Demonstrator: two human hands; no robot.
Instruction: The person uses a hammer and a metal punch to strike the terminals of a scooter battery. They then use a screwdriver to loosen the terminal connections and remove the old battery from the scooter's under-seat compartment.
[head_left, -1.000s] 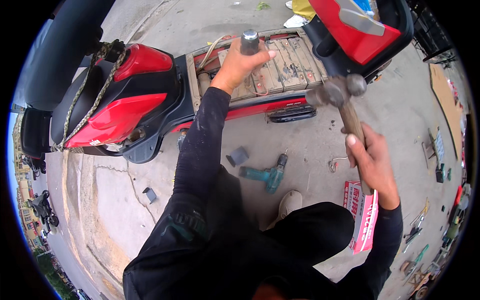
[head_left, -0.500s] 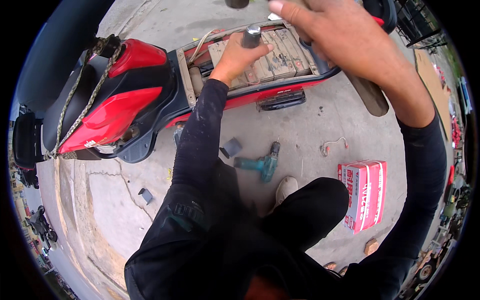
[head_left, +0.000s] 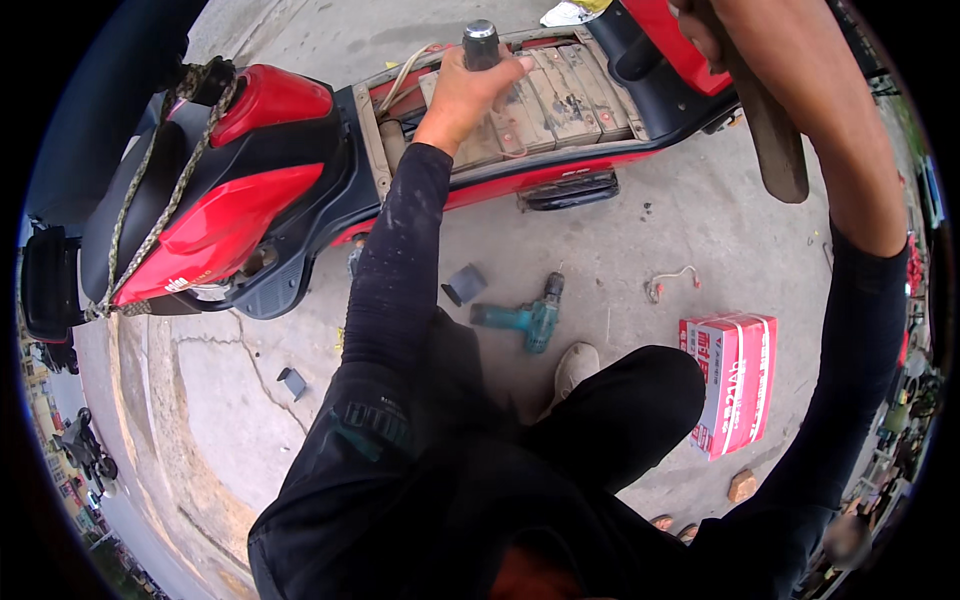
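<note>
Gripping a dark handle (head_left: 481, 54) over a scooter's batteries

The left hand (head_left: 460, 105) wraps its fingers around the dark handle, which stands with its shiny metal cap facing up. The thumb juts out to the right, and most of the other fingers are hidden behind the fist. Handle and fist sit over the row of dusty batteries (head_left: 572, 97) in the floor of the red scooter (head_left: 262, 215); whether the lower end touches them cannot be told.

High on the right, the right hand (head_left: 748, 18) is partly cut off by the top edge. Its visible fingers are bent around a wooden handle (head_left: 778, 150), whose free end points down beside the wrist.

On the ground below the scooter lie a teal drill (head_left: 530, 319), a grey plastic piece (head_left: 464, 284) just left of it, and a short wire (head_left: 673, 281) with red ends. A red and white box (head_left: 738, 385) stands near the person's right knee.
</note>
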